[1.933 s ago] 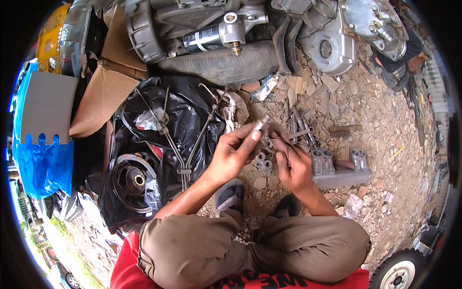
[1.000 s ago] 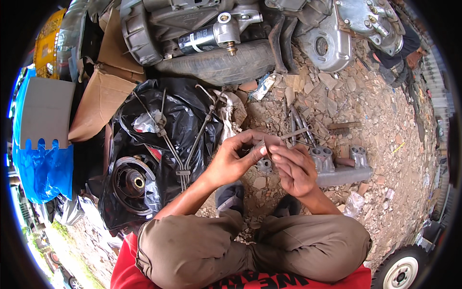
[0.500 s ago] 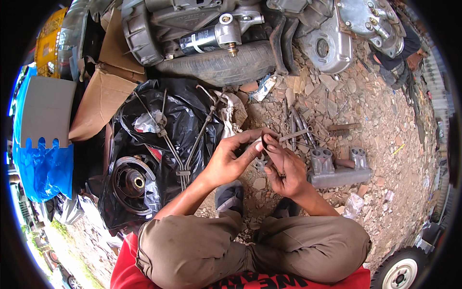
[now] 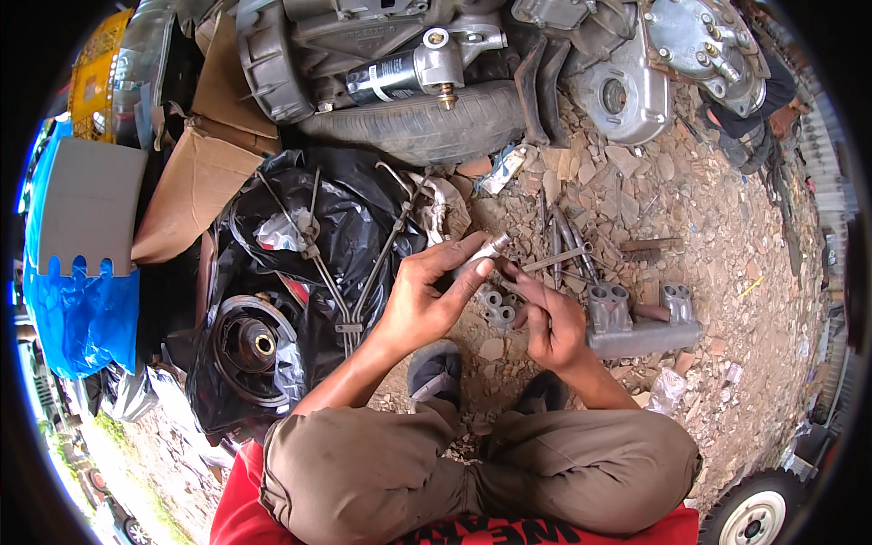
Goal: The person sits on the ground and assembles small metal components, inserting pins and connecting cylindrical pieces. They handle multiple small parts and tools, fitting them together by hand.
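My left hand (image 4: 429, 292) pinches a small, shiny metal fitting (image 4: 493, 246) between thumb and fingers, its ridged end pointing up and to the right. Close beside it, my right hand (image 4: 552, 320) is closed, fingers curled around a thin brown piece (image 4: 510, 272) that looks like folded sandpaper; most of it is hidden. Under the gap between both hands lies a grey metal part with round holes (image 4: 499, 309). Just beyond the right hand, a long slim spanner (image 4: 559, 258) rests on the rubble, across several dark rods (image 4: 574, 238).
A grey metal manifold (image 4: 643, 334) lies right of my right hand. Black plastic (image 4: 238, 329) with a round pulley-like part (image 4: 259, 343) and metal linkage rods (image 4: 332, 291) spreads at the left. Farther off are a tyre (image 4: 427, 125), engine castings (image 4: 627, 95) and a cardboard box (image 4: 198, 177).
My right hand has drawn the brown piece down and away from the fitting, which now shows in my left fingers. The holed metal part below is more exposed.
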{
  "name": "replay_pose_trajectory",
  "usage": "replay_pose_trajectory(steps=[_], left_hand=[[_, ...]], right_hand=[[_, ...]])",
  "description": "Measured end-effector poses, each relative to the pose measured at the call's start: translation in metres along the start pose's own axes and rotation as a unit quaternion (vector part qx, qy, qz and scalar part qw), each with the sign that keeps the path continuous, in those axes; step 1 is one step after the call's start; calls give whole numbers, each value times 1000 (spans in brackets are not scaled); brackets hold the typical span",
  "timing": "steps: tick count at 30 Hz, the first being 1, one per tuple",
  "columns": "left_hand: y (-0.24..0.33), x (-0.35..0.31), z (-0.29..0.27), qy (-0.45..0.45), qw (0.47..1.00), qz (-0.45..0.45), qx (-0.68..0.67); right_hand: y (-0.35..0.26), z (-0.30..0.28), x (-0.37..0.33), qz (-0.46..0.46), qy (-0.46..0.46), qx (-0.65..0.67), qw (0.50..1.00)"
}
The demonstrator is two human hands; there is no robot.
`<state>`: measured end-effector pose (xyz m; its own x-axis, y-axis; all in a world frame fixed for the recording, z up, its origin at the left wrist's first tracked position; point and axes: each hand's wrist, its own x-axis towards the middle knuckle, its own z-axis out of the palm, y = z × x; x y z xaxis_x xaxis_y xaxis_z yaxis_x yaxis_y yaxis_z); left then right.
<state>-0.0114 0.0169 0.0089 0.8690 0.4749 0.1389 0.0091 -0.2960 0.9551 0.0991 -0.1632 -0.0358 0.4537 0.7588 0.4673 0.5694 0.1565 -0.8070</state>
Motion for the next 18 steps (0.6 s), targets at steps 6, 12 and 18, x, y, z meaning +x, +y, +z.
replay_pose_trajectory(steps=[6,12,18], left_hand=[[3,-1,-2,-30,999,8,32],[-3,-4,5,-39,998,47,33],[-7,-4,8,-47,997,45,44]], right_hand=[[7,-3,0,-127,26,0,992],[-6,10,12,-64,46,-11,997],[-5,9,14,-99,30,-73,992]])
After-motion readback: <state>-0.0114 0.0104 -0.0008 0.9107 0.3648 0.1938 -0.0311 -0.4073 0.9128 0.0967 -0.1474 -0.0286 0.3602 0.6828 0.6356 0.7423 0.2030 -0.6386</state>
